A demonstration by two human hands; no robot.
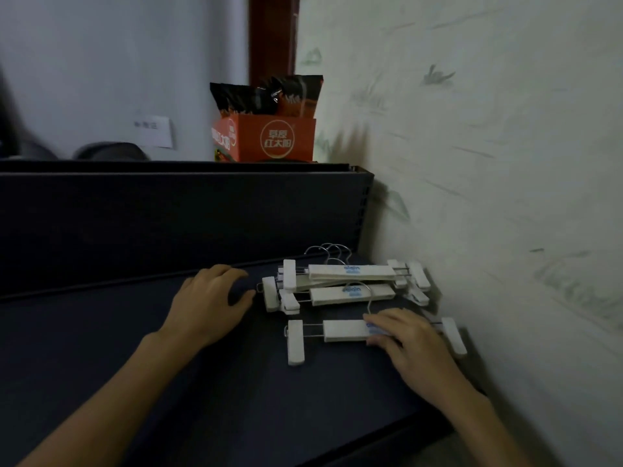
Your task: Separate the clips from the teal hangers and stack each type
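Note:
Several pale clip hangers with wire hooks lie on a dark blue shelf (168,365) beside the right wall. A pile of them (350,281) sits at the back, hooks pointing away. One single hanger (340,330) lies nearer to me, with a white clip (296,342) at its left end and another clip (453,335) at its right end. My right hand (411,345) rests on the right part of this hanger's bar, fingers spread flat. My left hand (210,301) hovers to the left of the pile, fingers curled, holding nothing.
A dark back panel (168,224) rises behind the shelf. On top of it stands an orange carton (269,139) with dark snack bags. A patterned wall (505,163) closes the right side. The shelf's front edge runs diagonally at lower right.

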